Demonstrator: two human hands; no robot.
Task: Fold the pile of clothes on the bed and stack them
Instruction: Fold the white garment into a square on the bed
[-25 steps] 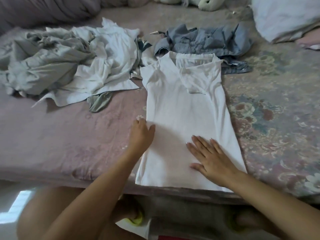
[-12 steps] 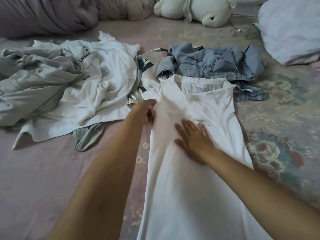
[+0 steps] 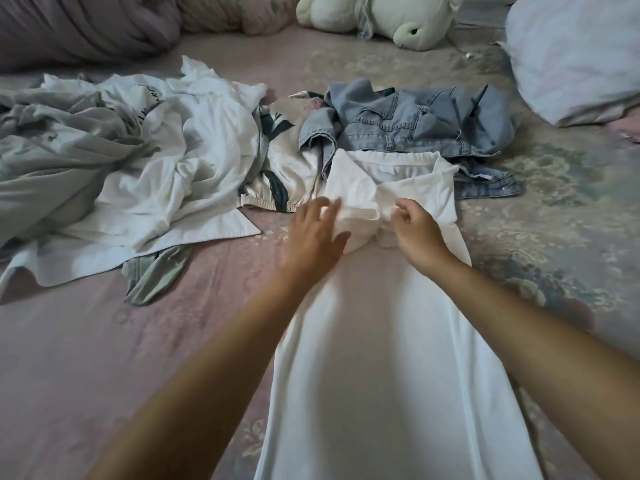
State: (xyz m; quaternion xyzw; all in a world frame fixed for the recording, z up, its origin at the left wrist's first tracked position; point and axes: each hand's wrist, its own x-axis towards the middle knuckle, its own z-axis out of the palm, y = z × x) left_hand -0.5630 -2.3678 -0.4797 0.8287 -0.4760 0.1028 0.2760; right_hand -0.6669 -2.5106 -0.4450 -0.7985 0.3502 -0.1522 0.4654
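A long white garment [image 3: 388, 341] lies flat on the bed, running away from me, with its upper part bunched up between my hands. My left hand [image 3: 313, 233] rests on the bunched cloth at its left side, fingers spread. My right hand [image 3: 415, 230] pinches the bunched fabric from the right. Behind the garment lies a crumpled denim jacket [image 3: 412, 119]. To the left spreads a loose pile of white and grey-green clothes [image 3: 138, 161], with a leaf-print satin piece [image 3: 280, 174] at its right edge.
The bed [image 3: 86, 358] has a pink and floral cover. A plush toy [image 3: 391, 19] sits at the far edge, a pale pillow [image 3: 575, 53] at the far right, and a rolled purple duvet [image 3: 79, 26] at the far left.
Both hands slid up the white garment from its lower part to the top. The top fabric is now gathered between them, and my right hand has closed on it.
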